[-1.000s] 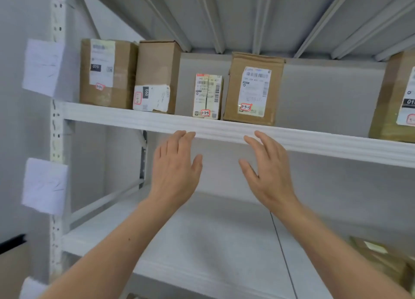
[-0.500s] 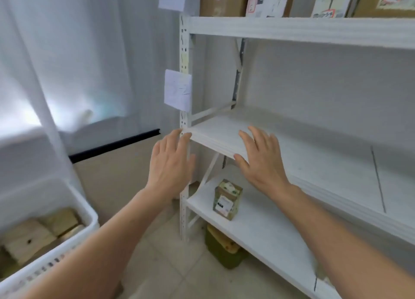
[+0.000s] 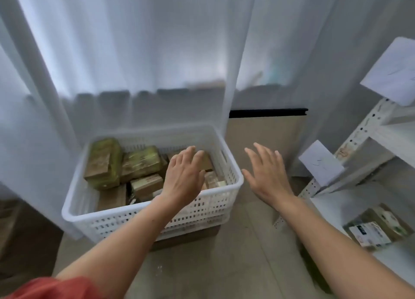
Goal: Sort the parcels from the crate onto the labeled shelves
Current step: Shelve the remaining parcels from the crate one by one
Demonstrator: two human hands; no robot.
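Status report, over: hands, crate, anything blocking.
Left hand open over the crate, holding nothing. Right hand open beside it, over the floor. Parcels piled inside, none picked yet. Nothing blocks the reach.

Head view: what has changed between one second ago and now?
The view swung left and down, from the shelves to the white crate. The left hand moved over the parcels in it; the right hand hangs beside it. Both hands stayed open and empty.

Soft backlight through white curtain; slight motion blur, wide-angle bending at edges.
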